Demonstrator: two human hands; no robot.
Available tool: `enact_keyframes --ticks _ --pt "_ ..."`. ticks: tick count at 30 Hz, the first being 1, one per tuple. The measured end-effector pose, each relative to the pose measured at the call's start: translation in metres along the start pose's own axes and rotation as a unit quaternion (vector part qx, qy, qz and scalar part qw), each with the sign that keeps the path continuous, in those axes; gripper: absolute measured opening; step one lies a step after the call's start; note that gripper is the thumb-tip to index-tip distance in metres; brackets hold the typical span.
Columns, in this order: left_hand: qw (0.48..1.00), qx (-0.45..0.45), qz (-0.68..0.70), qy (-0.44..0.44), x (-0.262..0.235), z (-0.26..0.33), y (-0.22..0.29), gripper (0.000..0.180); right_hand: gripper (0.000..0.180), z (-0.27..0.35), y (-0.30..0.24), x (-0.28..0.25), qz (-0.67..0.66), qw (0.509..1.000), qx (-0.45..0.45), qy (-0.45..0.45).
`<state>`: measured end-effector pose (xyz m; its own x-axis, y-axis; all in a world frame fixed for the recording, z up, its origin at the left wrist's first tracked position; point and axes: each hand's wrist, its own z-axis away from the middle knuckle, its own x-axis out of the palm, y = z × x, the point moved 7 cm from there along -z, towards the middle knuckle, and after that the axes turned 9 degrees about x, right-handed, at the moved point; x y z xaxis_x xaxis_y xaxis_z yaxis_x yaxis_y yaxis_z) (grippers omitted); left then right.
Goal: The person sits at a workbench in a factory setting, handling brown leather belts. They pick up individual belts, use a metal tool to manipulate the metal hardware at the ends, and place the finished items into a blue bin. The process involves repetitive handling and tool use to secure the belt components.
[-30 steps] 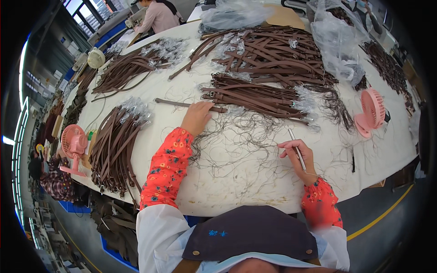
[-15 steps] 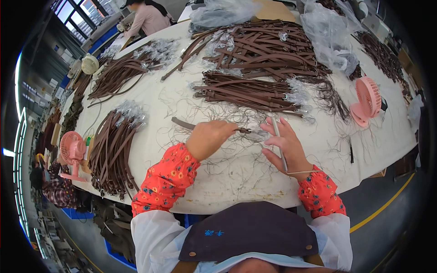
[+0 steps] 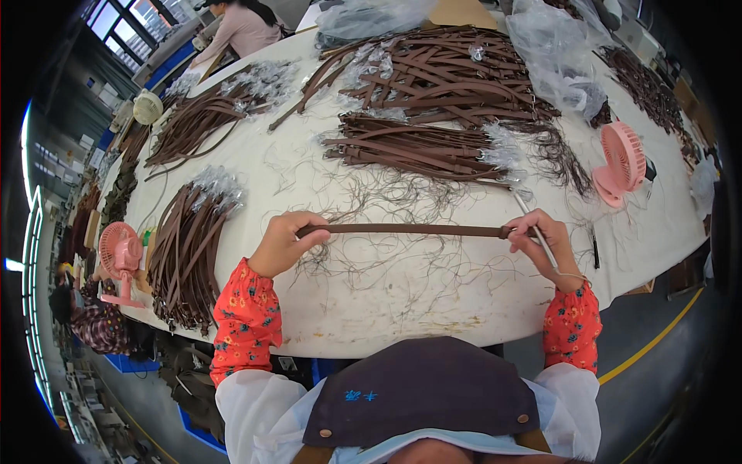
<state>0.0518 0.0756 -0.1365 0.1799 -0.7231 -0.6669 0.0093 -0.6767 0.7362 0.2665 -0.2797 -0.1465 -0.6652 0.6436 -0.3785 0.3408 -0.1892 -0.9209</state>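
L hand (image 3: pixel 290 243): fingers closed on L end of strap (image 3: pixel 410 230). R hand (image 3: pixel 558 240): thumb & fingers pinching strap's R end; slim silver tool (image 3: pixel 541 241) also held, slantwise across same fingers. Strap: 1 pc., brown, flat, drawn straight btwn hands, over near half of table (image 3: pixel 433 317); touching cloth or not, can't tell.

Room: open strip btwn strap & table's near edge, w/ few loose threads (image 3: pixel 402 193); more threads just beyond strap. Near edge runs close to apron (image 3: pixel 425 387). L limit: L bundle (image 3: pixel 182 255), brown straps, nr L hand; pink fan (image 3: pixel 120 251) past it, by table's L edge. R: thin dark stick (image 3: pixel 595 246), just beside R hand. Far side: mid bundle (image 3: pixel 410 147), then big pile (image 3: pixel 464 77), same straps.

Containers: clear bag (image 3: pixel 553 58), far R, contents unclear; clear wraps (image 3: pixel 506 155) on mid bundle's R ends; blue bin (image 3: pixel 202 435), below table, L, w/ dark goods (image 3: pixel 189 379).
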Motion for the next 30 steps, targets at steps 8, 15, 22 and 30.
enact_keyframes --ticks 8,15,22,30 --pt "0.951 -0.085 0.298 0.009 0.009 0.025 -0.006 0.021 0.012 0.007 0.009 -0.011 0.009 0.998 0.056 0.02" --pt "0.986 -0.004 0.162 0.029 0.002 0.029 -0.007 0.019 0.014 0.009 0.004 -0.012 -0.007 0.999 0.039 0.026" --pt "0.874 0.325 -0.284 0.222 -0.006 0.048 0.049 0.031 0.025 0.013 -0.008 -0.014 0.068 0.989 -0.096 0.093" --pt "0.85 0.338 -0.317 0.249 -0.006 0.058 0.041 0.035 0.034 0.012 -0.017 -0.005 0.126 0.963 -0.183 0.15"
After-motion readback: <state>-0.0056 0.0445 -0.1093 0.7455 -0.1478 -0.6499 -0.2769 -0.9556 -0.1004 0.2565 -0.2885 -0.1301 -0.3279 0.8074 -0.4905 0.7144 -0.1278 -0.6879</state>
